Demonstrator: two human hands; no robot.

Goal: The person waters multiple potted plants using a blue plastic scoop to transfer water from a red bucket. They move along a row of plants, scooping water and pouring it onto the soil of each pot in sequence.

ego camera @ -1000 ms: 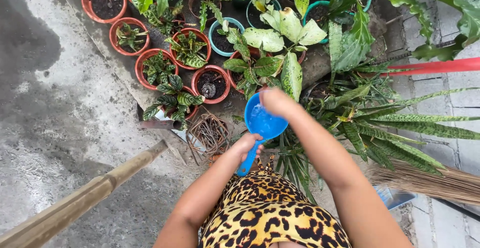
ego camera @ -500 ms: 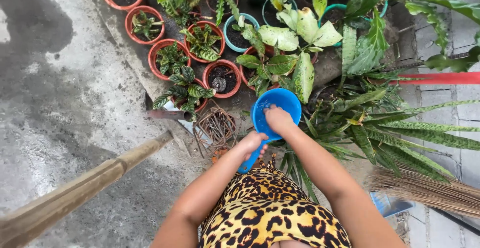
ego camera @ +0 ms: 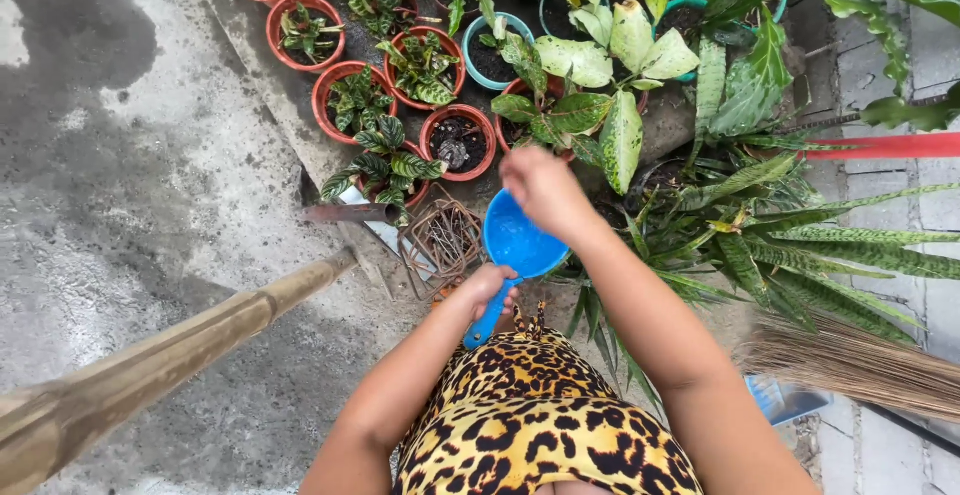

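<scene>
My left hand (ego camera: 487,290) grips the handle of a blue plastic dipper (ego camera: 518,245) and holds it out in front of my leopard-print top. The bowl of the dipper faces up. My right hand (ego camera: 545,190) hovers just above and beyond the dipper's far rim, fingers bunched together and pointing toward the plants, with nothing visible in it. Right under it grows a plant with broad pale-green leaves (ego camera: 620,135) in a red pot.
Several red pots (ego camera: 458,142) and teal pots (ego camera: 497,50) with leafy plants stand ahead. A rusty wire basket (ego camera: 440,240) sits beside the dipper. A bamboo pole (ego camera: 170,355) crosses lower left over wet concrete. To the right lie a straw broom (ego camera: 850,360) and a red pole (ego camera: 885,145).
My right hand has lifted out of the dipper's bowl and moved forward toward the plants. The dipper has tipped slightly and stays in my left hand.
</scene>
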